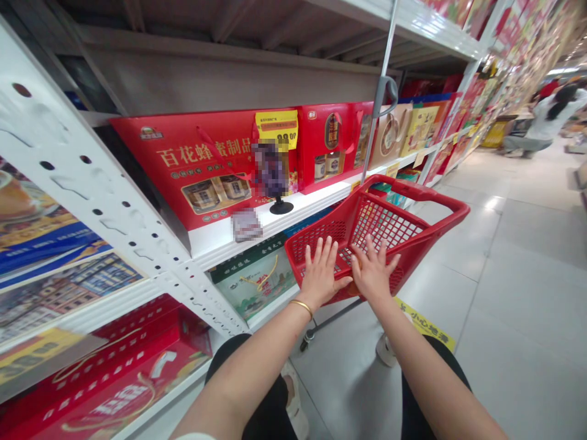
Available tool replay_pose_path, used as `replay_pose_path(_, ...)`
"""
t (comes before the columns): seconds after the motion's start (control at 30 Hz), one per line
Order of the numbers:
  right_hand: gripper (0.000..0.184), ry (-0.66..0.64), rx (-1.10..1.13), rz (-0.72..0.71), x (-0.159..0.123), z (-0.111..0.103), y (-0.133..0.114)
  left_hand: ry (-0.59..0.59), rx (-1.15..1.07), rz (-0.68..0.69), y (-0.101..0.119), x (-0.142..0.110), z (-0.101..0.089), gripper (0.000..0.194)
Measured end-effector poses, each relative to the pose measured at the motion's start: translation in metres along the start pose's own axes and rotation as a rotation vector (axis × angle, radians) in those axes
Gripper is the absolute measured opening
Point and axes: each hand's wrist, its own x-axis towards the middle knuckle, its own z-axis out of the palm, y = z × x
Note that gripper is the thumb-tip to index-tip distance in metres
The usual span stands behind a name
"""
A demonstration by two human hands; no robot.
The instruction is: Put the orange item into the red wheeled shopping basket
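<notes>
A red plastic shopping basket (pixel 413 198) on wheels stands in the aisle in front of me, beside the shelves. My left hand (pixel 320 273) lies flat against the basket's near wall, fingers stretched out, with a gold bangle on the wrist. My right hand (pixel 372 270) rests beside it on the same wall, fingers spread. Neither hand holds anything. The basket's grey pull handle (pixel 384 91) rises up past the shelf.
White metal shelving (pixel 92 183) runs along the left, stacked with red gift boxes (pixel 202 165) and a yellow price tag (pixel 276 127). A green box (pixel 254 278) sits on the lower shelf. A yellow floor sticker (pixel 424 324) lies under the basket. A person (pixel 545 119) crouches far down the aisle.
</notes>
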Motion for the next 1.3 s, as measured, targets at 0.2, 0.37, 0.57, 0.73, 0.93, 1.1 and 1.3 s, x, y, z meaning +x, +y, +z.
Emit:
replay_pose_path(0.2,0.045,-0.072,0.014,-0.215,-0.012,0.001,-0.017,-0.014,0.018,-0.008,0.000,0.000,-0.001,0.099)
replay_pose_path(0.37,0.046,0.049,-0.079,0.034,0.018,-0.011,0.033,0.004,0.008,0.002,0.001,-0.001,0.000,0.104)
replay_pose_path(0.57,0.043,-0.024,-0.026,-0.018,0.001,-0.003,-0.002,0.002,-0.010,-0.003,0.000,-0.001,0.000,0.102)
replay_pose_path(0.73,0.041,-0.100,0.059,-0.208,-0.016,0.000,-0.031,-0.017,-0.009,-0.002,0.000,-0.001,-0.003,0.099)
replay_pose_path(0.93,0.044,0.003,-0.092,-0.069,0.021,-0.016,0.034,0.007,0.006,0.010,0.000,-0.001,-0.001,0.101)
replay_pose_path(1.1,0.047,0.065,-0.129,0.087,0.038,-0.018,0.060,0.010,0.009,0.012,-0.001,-0.001,0.000,0.104)
replay_pose_path(1.3,0.044,0.024,-0.022,0.024,-0.001,0.000,-0.003,0.019,0.008,0.008,0.001,-0.001,-0.001,0.102)
